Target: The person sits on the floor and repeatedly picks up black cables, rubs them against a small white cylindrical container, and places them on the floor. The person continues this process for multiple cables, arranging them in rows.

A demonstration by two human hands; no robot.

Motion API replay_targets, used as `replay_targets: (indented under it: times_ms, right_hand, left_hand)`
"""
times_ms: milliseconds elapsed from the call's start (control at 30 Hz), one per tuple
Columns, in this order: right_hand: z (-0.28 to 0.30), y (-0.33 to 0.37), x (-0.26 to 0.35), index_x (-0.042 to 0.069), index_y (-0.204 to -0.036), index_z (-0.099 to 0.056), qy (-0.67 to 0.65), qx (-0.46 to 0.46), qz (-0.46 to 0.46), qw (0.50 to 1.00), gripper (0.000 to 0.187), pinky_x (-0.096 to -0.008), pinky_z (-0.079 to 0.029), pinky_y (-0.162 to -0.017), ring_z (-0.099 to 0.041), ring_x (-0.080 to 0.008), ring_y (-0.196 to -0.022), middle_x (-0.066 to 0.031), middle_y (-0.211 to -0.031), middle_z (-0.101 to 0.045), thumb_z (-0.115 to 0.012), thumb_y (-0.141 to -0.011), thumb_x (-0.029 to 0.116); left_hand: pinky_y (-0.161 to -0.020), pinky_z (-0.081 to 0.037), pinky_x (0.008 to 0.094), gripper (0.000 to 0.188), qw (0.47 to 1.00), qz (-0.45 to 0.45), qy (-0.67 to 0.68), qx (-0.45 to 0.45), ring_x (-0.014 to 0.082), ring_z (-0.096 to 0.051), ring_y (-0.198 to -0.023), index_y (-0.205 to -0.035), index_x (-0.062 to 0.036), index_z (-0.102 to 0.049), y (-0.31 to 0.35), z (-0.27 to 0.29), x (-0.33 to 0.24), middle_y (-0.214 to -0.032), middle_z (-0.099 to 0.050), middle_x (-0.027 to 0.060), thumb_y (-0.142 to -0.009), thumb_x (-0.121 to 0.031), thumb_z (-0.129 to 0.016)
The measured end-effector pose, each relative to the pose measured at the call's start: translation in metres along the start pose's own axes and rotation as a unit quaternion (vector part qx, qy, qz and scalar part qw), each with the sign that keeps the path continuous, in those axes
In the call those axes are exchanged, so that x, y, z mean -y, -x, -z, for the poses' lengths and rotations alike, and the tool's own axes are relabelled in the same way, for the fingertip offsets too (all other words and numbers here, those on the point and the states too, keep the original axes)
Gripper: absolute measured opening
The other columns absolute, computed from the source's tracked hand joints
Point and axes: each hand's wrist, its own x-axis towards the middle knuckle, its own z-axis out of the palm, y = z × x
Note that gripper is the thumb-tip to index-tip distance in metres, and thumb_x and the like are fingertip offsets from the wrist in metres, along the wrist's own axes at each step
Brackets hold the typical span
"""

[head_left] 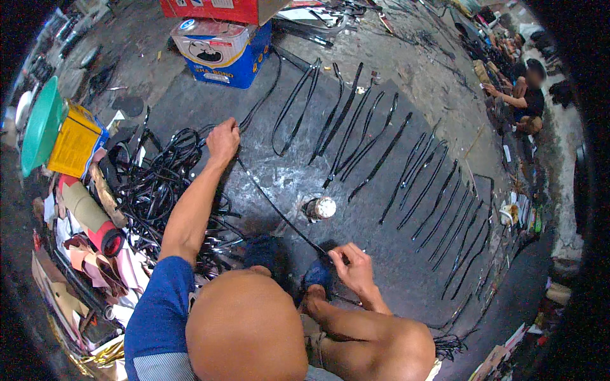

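A thin black strip [279,209] runs taut and slanting between my two hands. My left hand [223,141] is closed around its upper end, beside a tangled heap of glossy black strips [162,174]. Lower down, above my foot, my right hand [352,268] pinches the other end between thumb and fingers. A small jar with a whitish top [319,208] stands on the dark mat [362,228], to the right of the strip. Across the mat lies a slanting row of several black strips, some looped double, such as one black strip [381,159].
A blue tin [244,63] stands at the back under a red box [213,9]. At left, a green basin [41,127] rests against a yellow tin [77,143], with a red-and-brown roll [89,213] and scraps nearby. Another person [530,101] sits at far right.
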Motion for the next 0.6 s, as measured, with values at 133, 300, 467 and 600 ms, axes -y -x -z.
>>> replay_targets:
  times_ms: [133,300,467,600]
  right_hand:
    - [-0.010,-0.045,0.054,0.006,-0.102,-0.069,-0.035,-0.067,0.181,0.981,0.019,-0.0385,-0.055,-0.077,-0.067,-0.0308,-0.087,-0.0103,-0.094,-0.068,-0.077,-0.085,0.012]
    - [-0.014,-0.096,0.117,0.003,-0.121,-0.066,-0.084,-0.101,0.286,0.949,0.044,-0.0398,-0.055,-0.090,-0.067,-0.0343,-0.105,-0.0159,-0.116,-0.068,-0.080,-0.079,0.005]
    - [-0.023,-0.112,0.137,-0.004,-0.125,-0.062,-0.173,-0.092,0.365,0.910,0.052,-0.0381,-0.055,-0.085,-0.068,-0.0334,-0.100,-0.0186,-0.115,-0.068,-0.083,-0.078,0.005]
    - [-0.028,-0.103,0.137,0.002,-0.117,-0.069,-0.217,-0.069,0.324,0.918,0.039,-0.0380,-0.056,-0.075,-0.069,-0.0313,-0.088,-0.0151,-0.100,-0.071,-0.081,-0.080,0.008]
  left_hand:
    - [-0.068,-0.054,0.0458,0.010,0.992,-0.118,-0.048,-0.014,0.0325,-0.069,-0.086,-0.094,-0.0097,-0.069,0.045,0.093,-0.024,-0.088,-0.069,0.0106,-0.087,-0.017,-0.066]
    - [-0.064,-0.054,0.0385,0.011,0.975,-0.208,0.078,-0.028,0.0294,-0.069,-0.075,-0.091,-0.0076,-0.071,0.112,0.183,-0.084,-0.085,-0.068,0.0088,-0.080,-0.008,-0.073]
    - [-0.061,-0.050,0.0250,0.014,0.913,-0.060,0.393,0.096,0.0098,-0.065,-0.071,-0.094,-0.0020,-0.074,0.155,0.213,-0.118,-0.084,-0.071,0.0043,-0.081,0.002,-0.070]
    - [-0.062,-0.048,0.0191,0.015,0.847,0.075,0.506,0.142,0.0026,-0.060,-0.074,-0.096,-0.0002,-0.071,0.166,0.215,-0.113,-0.088,-0.069,-0.0007,-0.084,0.006,-0.068]
